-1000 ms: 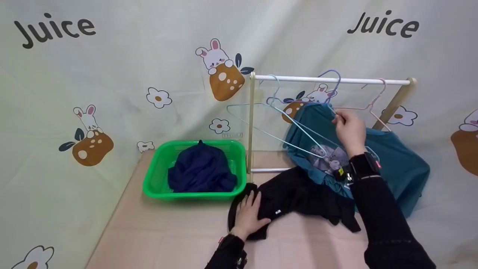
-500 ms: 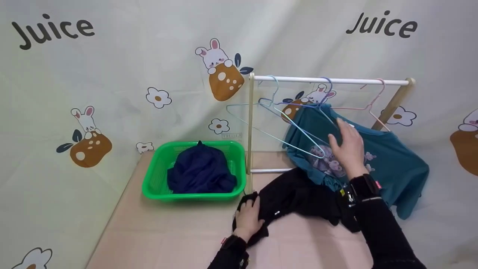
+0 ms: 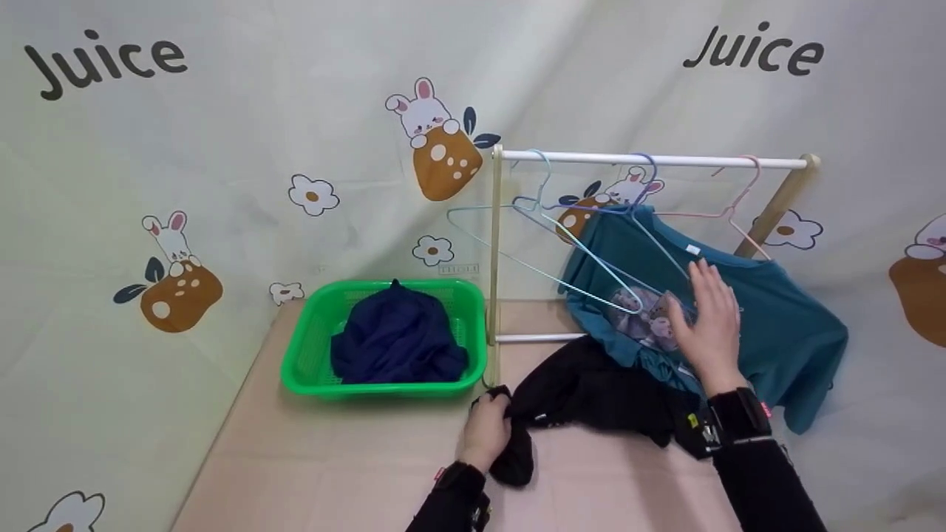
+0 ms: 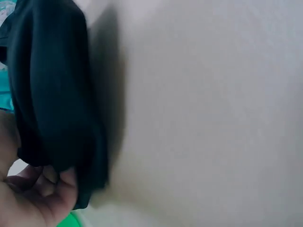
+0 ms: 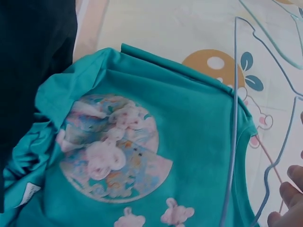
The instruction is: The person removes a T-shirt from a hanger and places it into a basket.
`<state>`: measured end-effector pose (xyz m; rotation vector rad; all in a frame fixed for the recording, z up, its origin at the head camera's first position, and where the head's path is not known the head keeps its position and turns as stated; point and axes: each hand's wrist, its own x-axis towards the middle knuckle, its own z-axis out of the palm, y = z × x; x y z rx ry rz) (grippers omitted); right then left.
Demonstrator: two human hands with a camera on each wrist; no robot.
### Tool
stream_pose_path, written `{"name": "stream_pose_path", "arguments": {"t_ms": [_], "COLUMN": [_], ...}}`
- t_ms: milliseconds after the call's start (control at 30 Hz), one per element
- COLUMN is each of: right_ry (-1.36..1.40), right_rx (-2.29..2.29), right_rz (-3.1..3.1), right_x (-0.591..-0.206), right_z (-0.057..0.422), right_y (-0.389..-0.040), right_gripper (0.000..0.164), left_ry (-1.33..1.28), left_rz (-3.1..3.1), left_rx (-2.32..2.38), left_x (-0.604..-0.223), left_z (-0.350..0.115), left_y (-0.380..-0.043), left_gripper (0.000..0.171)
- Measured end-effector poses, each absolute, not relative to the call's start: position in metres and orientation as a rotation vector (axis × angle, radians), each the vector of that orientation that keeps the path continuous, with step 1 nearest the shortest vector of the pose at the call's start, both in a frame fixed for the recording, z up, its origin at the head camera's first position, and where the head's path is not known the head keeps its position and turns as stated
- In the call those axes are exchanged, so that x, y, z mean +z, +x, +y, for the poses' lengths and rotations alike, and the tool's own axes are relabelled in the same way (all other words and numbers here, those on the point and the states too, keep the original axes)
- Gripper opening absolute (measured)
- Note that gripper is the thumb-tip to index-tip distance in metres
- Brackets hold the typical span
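A: What is the left hand [image 3: 488, 430] doing, nearest the viewer?

B: It is gripping one end of the black garment [image 3: 606, 391], fingers curling beneath the fabric, probably to keep that end gathered and under control. The remaining cloth is lying in soft, matte folds across the table [image 3: 332, 458], reaching to the lower edge of the teal shirt [image 3: 791, 325].

A: And the right hand [image 3: 709, 329]?

B: It is holding nothing. Its fingers are extending and its thumb is standing apart, in front of the teal shirt; whether it is touching the fabric, the views are not showing.

A: What is supporting that shirt?

B: It seems to be hanging from the pink hanger [image 3: 760, 176], whose arms are running into the neckline, presumably so the shoulders are carrying the weight. The cloth is looking thin and smooth, bearing a round print [image 5: 113, 146].

A: And beyond?

B: The perforated plastic green basket [image 3: 384, 389] is containing a crumpled navy cloth [image 3: 399, 332], its sloping walls likely confining the heap. On the rack [image 3: 724, 160], wooden posts are holding up a white rail; the slender blue hanger [image 3: 654, 171] and light-blue hanger [image 3: 548, 176] are hooking over it, bearing no garment. A creased, printed backdrop [image 3: 236, 133] is closing the scene.
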<state>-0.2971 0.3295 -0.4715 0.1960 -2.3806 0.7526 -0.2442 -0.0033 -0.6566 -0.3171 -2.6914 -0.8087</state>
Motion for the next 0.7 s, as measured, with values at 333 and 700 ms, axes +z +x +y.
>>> {"name": "stream_pose_path", "arguments": {"t_ms": [333, 700], "right_ry": [0.161, 0.125], "right_rx": [0.794, 0.794], "right_rz": [-2.295, -2.273], "right_x": [-0.487, -0.492], "right_z": [0.344, 0.355], "right_y": [-0.274, -0.263], "right_gripper": [0.059, 0.059], "left_ry": [-0.303, 0.098], "left_rz": [-2.292, -1.986], "left_rx": [-1.272, -1.784], "left_x": [-0.608, -0.519], "left_z": [0.009, -0.011], "left_y": [-0.256, -0.276], "left_gripper": [0.017, 0.016]}}
